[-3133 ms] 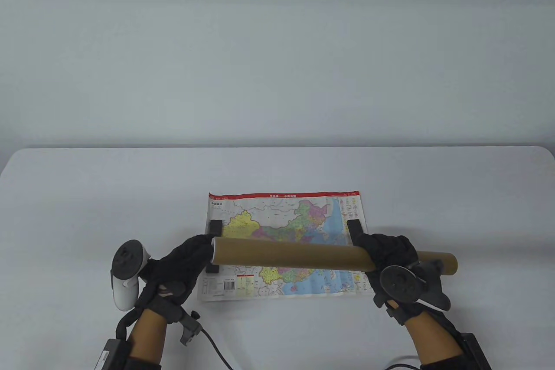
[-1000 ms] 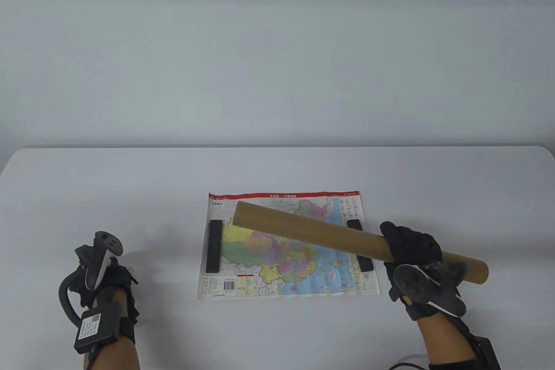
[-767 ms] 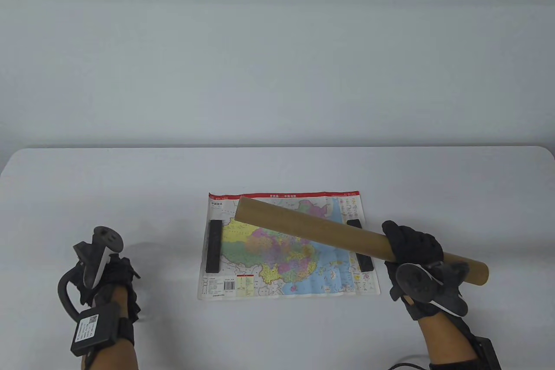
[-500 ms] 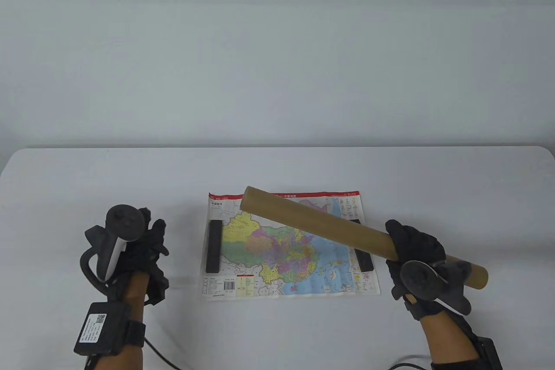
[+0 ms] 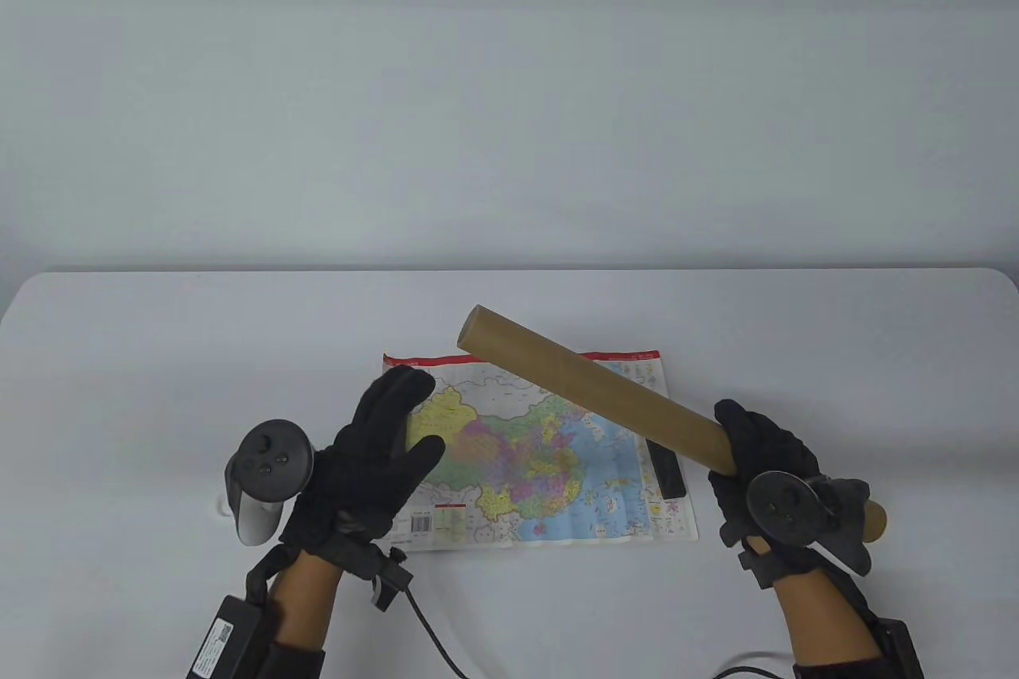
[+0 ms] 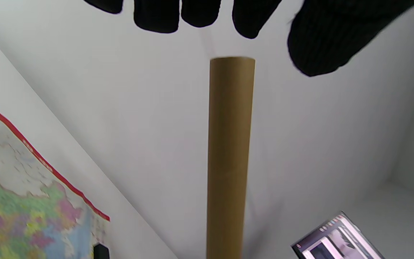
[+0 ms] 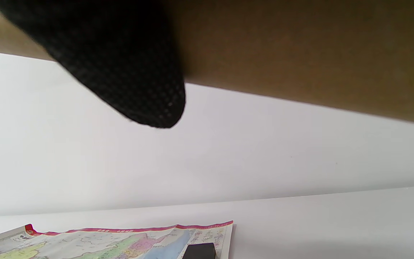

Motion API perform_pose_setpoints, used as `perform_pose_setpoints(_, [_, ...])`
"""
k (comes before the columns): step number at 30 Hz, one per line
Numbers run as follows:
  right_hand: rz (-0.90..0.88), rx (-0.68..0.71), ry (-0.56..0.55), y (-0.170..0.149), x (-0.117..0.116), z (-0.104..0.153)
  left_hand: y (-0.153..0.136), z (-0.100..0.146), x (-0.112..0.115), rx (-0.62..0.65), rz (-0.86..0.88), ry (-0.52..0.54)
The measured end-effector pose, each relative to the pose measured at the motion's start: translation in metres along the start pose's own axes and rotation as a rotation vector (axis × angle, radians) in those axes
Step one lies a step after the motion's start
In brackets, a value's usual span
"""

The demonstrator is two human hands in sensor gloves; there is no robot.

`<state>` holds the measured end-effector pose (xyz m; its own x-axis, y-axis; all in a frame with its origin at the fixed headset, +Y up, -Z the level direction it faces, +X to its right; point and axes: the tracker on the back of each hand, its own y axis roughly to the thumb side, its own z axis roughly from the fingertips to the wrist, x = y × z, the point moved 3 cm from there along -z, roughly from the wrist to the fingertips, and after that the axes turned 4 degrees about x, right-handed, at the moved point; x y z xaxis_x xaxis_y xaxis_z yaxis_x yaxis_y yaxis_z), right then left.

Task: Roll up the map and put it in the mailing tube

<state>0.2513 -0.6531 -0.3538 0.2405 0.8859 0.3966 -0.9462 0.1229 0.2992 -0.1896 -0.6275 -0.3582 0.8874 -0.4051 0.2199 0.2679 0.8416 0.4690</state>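
Map (image 5: 541, 464) lies flat on the counter (image 5: 159, 360), a black bar (image 5: 667, 472) on its right side. Right hand (image 5: 764, 464) grips the tube (image 5: 589, 392), held slanted above the map. Left hand (image 5: 374, 464), fingers spread apart, hovers over the map's left edge.

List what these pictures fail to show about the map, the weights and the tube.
- Left black weight: in the table view the left hand covers where it would lie on the map.
- Right black weight: its far end is hidden under the tube.
- Tube's near end: behind the right hand and its tracker.
- Map print: too small to read.
- Right wrist view: the tube fills the top, blurred.
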Motion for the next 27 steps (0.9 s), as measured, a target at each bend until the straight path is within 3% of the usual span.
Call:
perform_pose_setpoints(5, [0.000, 0.000, 0.003, 0.000, 0.000, 0.000, -0.015, 0.005, 0.020, 0.027, 0.048, -0.136])
perform_pose_setpoints(11, [-0.018, -0.007, 0.024, -0.001, -0.004, 0.000, -0.039, 0.009, 0.032, -0.029, 0.085, -0.284])
perform_pose_setpoints(17, [-0.079, -0.046, 0.026, -0.006, -0.006, -0.003, -0.049, 0.013, 0.032, -0.072, 0.110, -0.309])
perform_pose_setpoints(20, [-0.149, -0.119, 0.036, -0.016, -0.001, -0.010, -0.051, 0.014, 0.031, -0.081, 0.111, -0.301])
perform_pose_setpoints(27, [-0.234, -0.429, 0.123, -0.065, 0.002, -0.026, -0.054, 0.015, 0.031, -0.105, 0.096, -0.289])
